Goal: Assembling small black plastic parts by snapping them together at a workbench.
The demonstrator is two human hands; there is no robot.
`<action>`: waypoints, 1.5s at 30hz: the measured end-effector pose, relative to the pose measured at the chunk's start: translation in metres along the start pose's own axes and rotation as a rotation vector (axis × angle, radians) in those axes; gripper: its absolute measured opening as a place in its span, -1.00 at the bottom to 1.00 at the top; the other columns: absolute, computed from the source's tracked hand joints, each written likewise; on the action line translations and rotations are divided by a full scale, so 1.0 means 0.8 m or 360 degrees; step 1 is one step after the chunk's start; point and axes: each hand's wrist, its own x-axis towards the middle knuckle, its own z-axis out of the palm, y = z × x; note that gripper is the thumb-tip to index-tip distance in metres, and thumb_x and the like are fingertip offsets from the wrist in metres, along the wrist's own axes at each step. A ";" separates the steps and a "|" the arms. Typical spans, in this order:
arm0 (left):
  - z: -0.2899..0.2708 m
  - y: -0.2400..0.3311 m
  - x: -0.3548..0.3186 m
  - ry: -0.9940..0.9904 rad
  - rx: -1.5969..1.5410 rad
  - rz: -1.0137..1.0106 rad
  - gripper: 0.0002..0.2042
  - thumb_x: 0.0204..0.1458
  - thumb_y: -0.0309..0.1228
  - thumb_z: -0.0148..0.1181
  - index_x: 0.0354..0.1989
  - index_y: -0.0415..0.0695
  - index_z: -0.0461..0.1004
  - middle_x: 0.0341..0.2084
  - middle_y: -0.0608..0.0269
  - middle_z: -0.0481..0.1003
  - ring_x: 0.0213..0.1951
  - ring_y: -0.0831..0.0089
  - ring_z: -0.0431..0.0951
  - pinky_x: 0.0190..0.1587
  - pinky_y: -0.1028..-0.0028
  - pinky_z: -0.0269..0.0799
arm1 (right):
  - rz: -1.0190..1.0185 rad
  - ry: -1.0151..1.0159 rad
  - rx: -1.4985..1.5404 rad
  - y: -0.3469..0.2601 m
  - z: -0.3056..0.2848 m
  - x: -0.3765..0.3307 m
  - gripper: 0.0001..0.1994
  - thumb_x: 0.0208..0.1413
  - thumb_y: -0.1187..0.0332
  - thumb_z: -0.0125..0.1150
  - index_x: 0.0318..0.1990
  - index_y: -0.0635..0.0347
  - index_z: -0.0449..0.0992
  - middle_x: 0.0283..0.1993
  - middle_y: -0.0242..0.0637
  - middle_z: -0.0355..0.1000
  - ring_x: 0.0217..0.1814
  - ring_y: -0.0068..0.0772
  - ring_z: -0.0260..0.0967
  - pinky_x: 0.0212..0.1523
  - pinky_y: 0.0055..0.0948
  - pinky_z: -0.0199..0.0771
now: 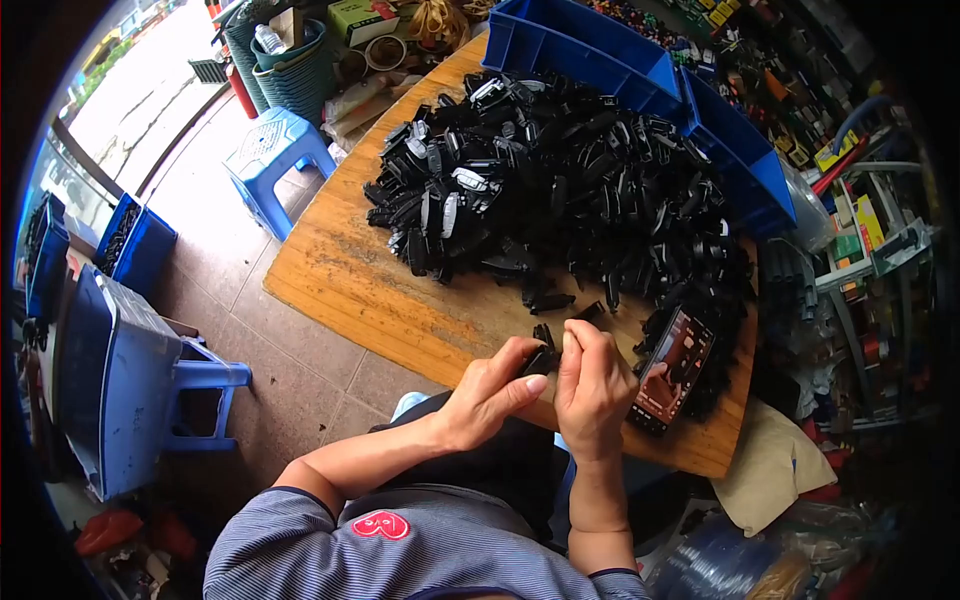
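Just over the table's near edge, my left hand [487, 397] is closed on a small black plastic part [541, 360], gripped between thumb and fingers. My right hand [597, 390] is curled tight right beside it, thumb pressed to the fingers; whatever it may hold is hidden. A large heap of similar black plastic parts [590, 185], some with silver-grey faces, covers much of the wooden table [340, 285]. A few loose pieces [548, 302] lie between the heap and my hands. To the right of my right hand, a phone [675, 370] with a lit screen leans against the heap.
Two blue bins [590, 50] line the table's far side. On the left stand a blue stool [270, 150], a big blue crate [130, 375] on another stool, and a smaller bin [138, 243] of black parts. Crowded shelves [850, 250] rise on the right. A beige cloth [765, 465] hangs near the table's right corner.
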 end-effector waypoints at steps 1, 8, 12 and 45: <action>-0.006 0.002 0.001 0.0006 -0.0120 -0.0079 -0.64 0.11 -0.24 0.02 -0.02 -0.22 0.25 -0.59 0.32 0.32 -0.52 0.62 0.30 -0.47 0.57 0.23 | -0.0056 -0.0058 0.0104 -0.001 -0.001 0.003 -0.80 0.07 0.49 0.05 -0.12 0.25 0.38 -0.36 -0.15 0.40 -0.37 -0.14 0.38 -0.35 -0.29 0.35; -0.011 -0.008 0.016 0.0101 0.0298 0.0438 -0.66 0.14 -0.25 -0.03 -0.04 -0.25 0.26 -0.60 0.26 0.35 -0.53 0.55 0.35 -0.44 0.56 0.26 | -0.0078 -0.0179 0.0437 -0.008 -0.007 0.006 -0.78 0.06 0.53 0.04 -0.10 0.26 0.35 -0.34 -0.15 0.37 -0.38 -0.12 0.35 -0.35 -0.30 0.34; -0.012 -0.001 0.009 0.0068 0.0295 0.0331 -0.67 0.14 -0.26 -0.03 -0.05 -0.26 0.26 -0.56 0.19 0.36 -0.51 0.44 0.39 -0.42 0.50 0.29 | -0.0125 -0.0120 0.0334 -0.003 0.003 -0.001 -0.80 0.06 0.54 0.04 -0.13 0.26 0.33 -0.34 -0.15 0.36 -0.37 -0.11 0.35 -0.36 -0.30 0.34; -0.072 0.028 -0.023 0.0032 -0.0841 0.0185 -0.51 0.07 -0.16 0.00 0.09 -0.24 0.19 -0.31 -0.05 0.47 -0.41 0.43 0.41 -0.28 0.52 0.30 | -0.0245 -0.0864 0.0619 -0.052 0.035 -0.046 -0.79 -0.19 0.39 0.34 -0.31 0.11 0.54 -0.47 -0.28 0.44 -0.43 -0.28 0.36 -0.42 -0.38 0.35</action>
